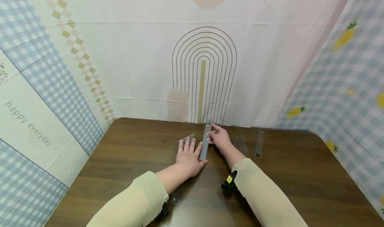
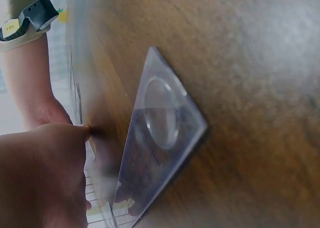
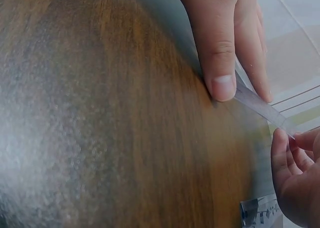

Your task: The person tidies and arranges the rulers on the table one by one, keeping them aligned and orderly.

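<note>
A clear straight ruler (image 1: pixel 205 142) lies on the table, running away from the person. My left hand (image 1: pixel 188 157) rests flat on its left side, fingers spread, with the index finger along the ruler's edge and the thumb at its near end. At the far part of the ruler, my right hand (image 1: pixel 220 138) touches the right edge with bent fingers; in the right wrist view, the right hand's fingers (image 3: pixel 280 155) pinch the ruler's end. A clear set square (image 1: pixel 188 139) lies partly hidden under the left fingertips. The left wrist view shows a clear angular plastic piece (image 2: pixel 162 123) with an oval hole.
Right of the right forearm lie a clear plastic template with curved markings (image 1: pixel 240 144) and a narrow clear strip (image 1: pixel 259 143). Another clear piece (image 1: pixel 176 199) is partly hidden by the left sleeve. A patterned cloth (image 1: pixel 135 70) hangs behind the brown table (image 1: pixel 288 180).
</note>
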